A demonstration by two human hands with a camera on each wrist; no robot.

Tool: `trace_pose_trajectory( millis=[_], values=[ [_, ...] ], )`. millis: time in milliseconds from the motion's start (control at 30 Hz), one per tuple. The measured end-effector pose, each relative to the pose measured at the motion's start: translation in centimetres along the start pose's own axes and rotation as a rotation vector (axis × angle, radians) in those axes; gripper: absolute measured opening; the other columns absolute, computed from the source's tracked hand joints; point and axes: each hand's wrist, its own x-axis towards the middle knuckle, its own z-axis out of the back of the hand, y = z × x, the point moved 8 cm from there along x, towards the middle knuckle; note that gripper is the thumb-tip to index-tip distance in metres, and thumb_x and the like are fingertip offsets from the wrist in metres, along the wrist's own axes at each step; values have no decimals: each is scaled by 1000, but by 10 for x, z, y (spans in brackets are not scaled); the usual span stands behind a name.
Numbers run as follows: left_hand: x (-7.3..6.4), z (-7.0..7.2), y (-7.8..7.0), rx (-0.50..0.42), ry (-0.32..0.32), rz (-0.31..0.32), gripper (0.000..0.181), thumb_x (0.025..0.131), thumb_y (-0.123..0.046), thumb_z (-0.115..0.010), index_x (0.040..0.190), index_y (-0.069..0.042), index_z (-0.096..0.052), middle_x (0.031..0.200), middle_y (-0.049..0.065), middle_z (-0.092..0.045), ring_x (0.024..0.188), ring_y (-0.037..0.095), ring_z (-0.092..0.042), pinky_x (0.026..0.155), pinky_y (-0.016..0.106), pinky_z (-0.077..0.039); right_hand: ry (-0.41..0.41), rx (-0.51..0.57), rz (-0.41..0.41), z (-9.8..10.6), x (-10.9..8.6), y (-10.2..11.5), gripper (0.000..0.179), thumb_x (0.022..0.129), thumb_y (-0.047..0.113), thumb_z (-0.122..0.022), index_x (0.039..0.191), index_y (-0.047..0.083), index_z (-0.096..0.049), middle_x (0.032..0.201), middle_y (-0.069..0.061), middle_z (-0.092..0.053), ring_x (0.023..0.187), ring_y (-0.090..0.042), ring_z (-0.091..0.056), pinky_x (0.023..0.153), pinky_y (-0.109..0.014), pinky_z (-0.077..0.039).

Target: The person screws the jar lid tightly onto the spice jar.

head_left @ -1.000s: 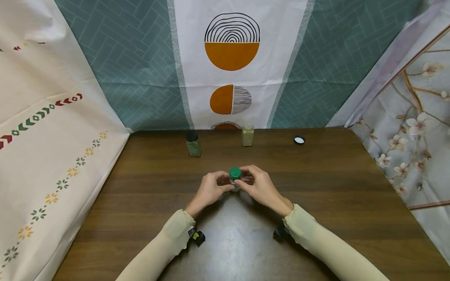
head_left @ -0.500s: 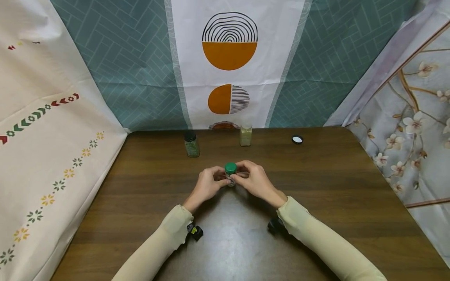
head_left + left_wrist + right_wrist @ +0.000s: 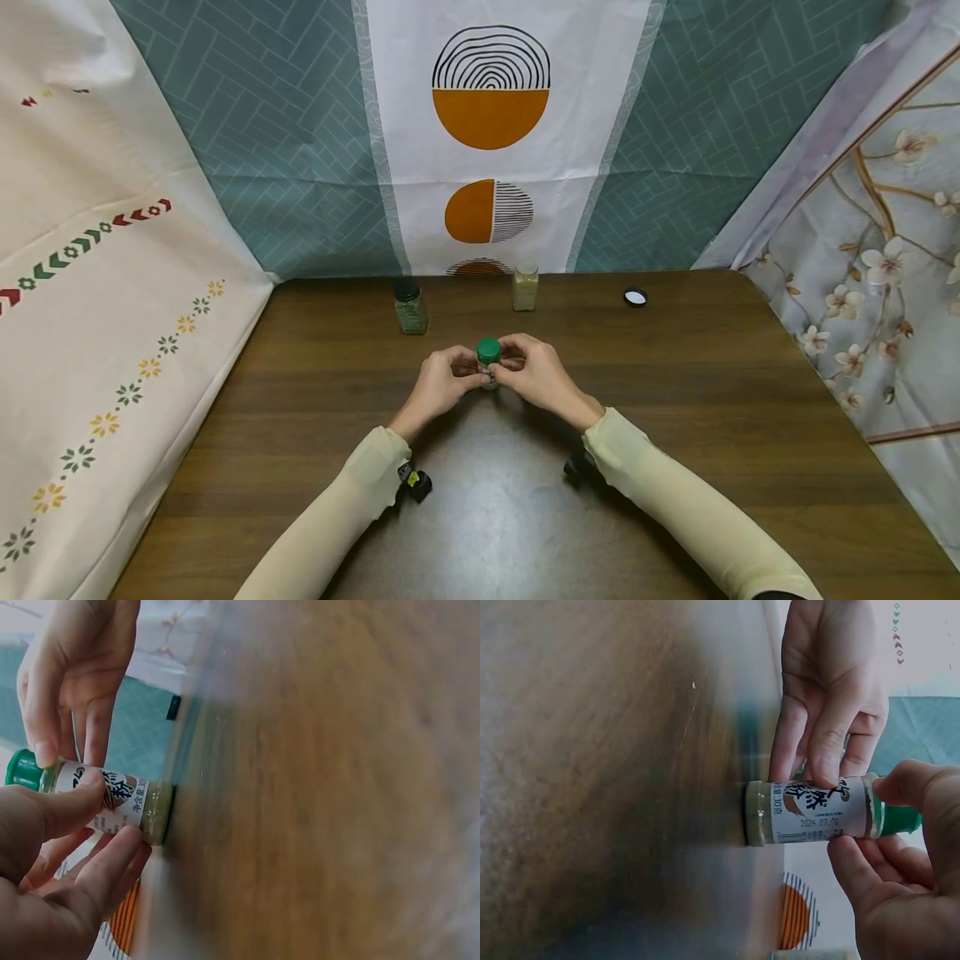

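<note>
A small spice shaker with a green cap [image 3: 488, 350] stands upright between both hands, its base right at the tabletop. It has a white label [image 3: 810, 810] with dark characters and pale powder inside. My left hand [image 3: 438, 385] grips its body from the left, thumb across the label [image 3: 116, 799]. From the right, my right hand [image 3: 542, 375] holds it higher up, with the thumb [image 3: 904, 784] just below the green cap [image 3: 901, 819]. Behind the hands stand a dark-capped jar of green flakes [image 3: 411, 315] and a pale-filled square jar [image 3: 525, 292].
A black lid with a white inside [image 3: 635, 297] lies near the back right of the brown wooden table [image 3: 300, 467]. Patterned cloths hang along the back [image 3: 300, 125] and both sides. Black wrist cameras [image 3: 415, 482] sit under both forearms.
Both hands have moved away from the body with the shaker between them, a short way toward the back of the table. The jars and the black lid have stayed put.
</note>
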Motion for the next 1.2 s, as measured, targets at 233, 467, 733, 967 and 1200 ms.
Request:
trace_pose_trajectory(
  millis=[233, 467, 733, 967, 1200],
  values=[
    [6, 3, 9, -12, -13, 46, 25, 87, -11, -84, 110, -7, -74, 106, 9, -77, 98, 25, -76, 80, 34, -63, -9, 1, 5, -1, 8, -2, 34, 92, 8, -76, 123, -3, -66, 119, -18, -68, 106, -28, -74, 86, -25, -61],
    [9, 5, 8, 11, -20, 41, 26, 88, -12, -84, 111, -7, -74, 107, 9, -77, 97, 24, -76, 78, 34, -63, -5, 12, 6, -2, 12, -4, 35, 93, 8, -75, 125, -3, -65, 120, -19, -68, 107, -29, -74, 87, -26, -61],
    [13, 8, 7, 19, -19, 29, 25, 88, -9, -82, 111, -6, -73, 108, 11, -77, 98, 26, -76, 80, 34, -63, 52, -3, -37, -2, 23, -3, 35, 92, 12, -79, 122, -1, -67, 118, -17, -70, 105, -27, -74, 86, -27, -62],
    [18, 11, 8, 24, -24, 26, 25, 90, -7, -80, 113, -3, -72, 111, 13, -75, 101, 28, -74, 85, 36, -62, 65, 11, -51, -2, 33, -4, 34, 92, 14, -79, 121, 0, -68, 116, -16, -72, 103, -25, -74, 86, -28, -62],
    [25, 18, 11, 65, -75, 16, 27, 89, -8, -81, 115, -2, -75, 108, 14, -77, 98, 28, -76, 86, 39, -62, 23, -15, -47, -2, 41, -7, 33, 91, 16, -81, 118, 2, -70, 112, -14, -74, 100, -24, -74, 85, -31, -62]
  ],
)
